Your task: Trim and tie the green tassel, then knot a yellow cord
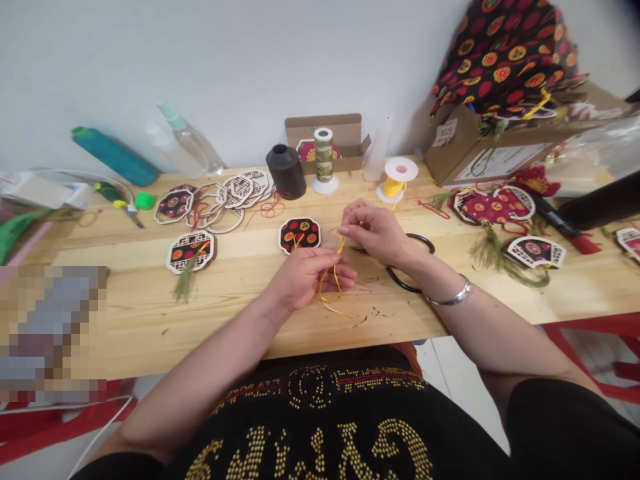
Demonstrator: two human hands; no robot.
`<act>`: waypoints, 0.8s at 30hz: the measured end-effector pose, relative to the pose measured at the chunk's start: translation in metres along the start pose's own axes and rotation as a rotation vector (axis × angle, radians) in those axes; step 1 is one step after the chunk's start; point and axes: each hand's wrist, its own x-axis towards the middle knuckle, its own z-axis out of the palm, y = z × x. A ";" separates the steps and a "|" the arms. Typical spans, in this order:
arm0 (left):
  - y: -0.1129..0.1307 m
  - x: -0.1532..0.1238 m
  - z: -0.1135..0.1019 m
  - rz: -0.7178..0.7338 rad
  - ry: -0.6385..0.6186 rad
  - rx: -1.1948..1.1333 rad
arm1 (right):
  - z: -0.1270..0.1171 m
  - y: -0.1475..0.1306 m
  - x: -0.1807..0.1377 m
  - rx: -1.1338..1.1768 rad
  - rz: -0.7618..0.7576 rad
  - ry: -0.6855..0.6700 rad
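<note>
Thin yellow cord (326, 305) runs between my two hands and hangs in a loose loop with a free end over the table. My left hand (307, 273) pinches the cord between thumb and finger. Just above and to the right, my right hand (373, 230) also grips it with closed fingertips. Behind my left hand lies a black patterned pendant (299, 233) with a pale wooden rim and a bit of yellow cord on its face. Black-handled scissors (431, 241) lie partly hidden under my right wrist.
At the back stand a black thread cone (286, 173), a green thread spool (324, 157) and a yellow cord spool (399, 177). Wooden frames (245, 190) and a tasselled pendant (191, 252) lie left. Right are a cardboard box (450, 150) and more pendants (537, 253).
</note>
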 end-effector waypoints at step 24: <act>-0.001 -0.001 0.000 -0.020 0.027 0.024 | -0.012 -0.012 0.000 0.029 0.123 -0.143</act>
